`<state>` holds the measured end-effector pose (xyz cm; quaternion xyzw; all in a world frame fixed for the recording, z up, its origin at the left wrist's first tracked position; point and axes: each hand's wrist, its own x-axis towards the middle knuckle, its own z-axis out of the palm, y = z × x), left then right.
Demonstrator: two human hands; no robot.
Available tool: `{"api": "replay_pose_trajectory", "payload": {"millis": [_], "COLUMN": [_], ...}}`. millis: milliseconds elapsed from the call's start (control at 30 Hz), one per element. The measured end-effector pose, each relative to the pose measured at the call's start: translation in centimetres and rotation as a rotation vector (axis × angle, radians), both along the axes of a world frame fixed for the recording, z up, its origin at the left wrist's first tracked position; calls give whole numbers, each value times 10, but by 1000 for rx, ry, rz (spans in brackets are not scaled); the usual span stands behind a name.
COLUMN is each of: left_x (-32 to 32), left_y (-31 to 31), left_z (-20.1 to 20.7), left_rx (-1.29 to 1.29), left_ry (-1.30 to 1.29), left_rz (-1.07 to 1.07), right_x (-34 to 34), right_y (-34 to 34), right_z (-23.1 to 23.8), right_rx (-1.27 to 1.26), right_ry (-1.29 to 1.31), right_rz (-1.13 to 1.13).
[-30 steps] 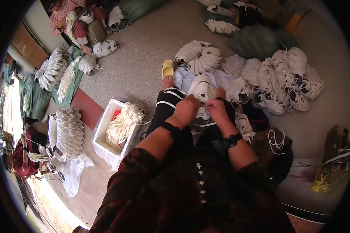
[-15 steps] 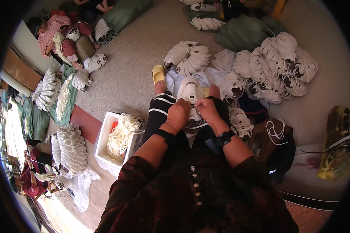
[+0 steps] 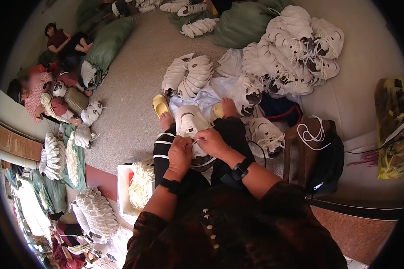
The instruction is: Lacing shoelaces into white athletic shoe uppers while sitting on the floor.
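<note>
A white sneaker (image 3: 191,120) rests between my knees, its toe pointing away from me. Both hands are closed over its lacing area, close together. A short piece of white shoelace (image 3: 197,140) shows between them. My left hand (image 3: 180,154) pinches it with curled fingers at the shoe's left side. From the right, my right hand (image 3: 212,142) reaches across the shoe with thumb and forefinger pressed together on the lace. The fingertips partly cover the eyelets, and the shoe's heel is mostly hidden behind my hands and wrists.
A white foam box (image 3: 123,190) holding bundled laces (image 3: 142,183) stands left of my leg. Ahead lie rows of white shoes (image 3: 187,75) and, right, a large shoe heap (image 3: 296,49). A wooden stool (image 3: 295,159) and black bag (image 3: 331,157) are at right. Other people sit at left.
My view has swung, so the surroundings sit differently in the picture. Both hands stay on the shoe; more lace now shows between them, and the right hand lies further over the shoe.
</note>
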<state>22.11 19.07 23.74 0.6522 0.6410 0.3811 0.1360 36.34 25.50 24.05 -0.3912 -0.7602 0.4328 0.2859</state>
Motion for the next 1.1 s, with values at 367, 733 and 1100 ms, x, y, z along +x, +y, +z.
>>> {"api": "replay_pose_trajectory", "payload": {"millis": [367,733,1100], "left_x": [-5,10,-11], "left_y": [1,6,-13], "left_z": [5,28,20], "left_rx": [-45,11,94], "left_ry": [27,-62,-227], "left_rz": [-31,-107,-325], "right_x": [-4,17,35], "right_y": [3,9,7], "right_z": [-6,22,23], "right_rx": [396,-78,-550], "right_ry": [-172,364,512], "right_rz": [112,-25,125]}}
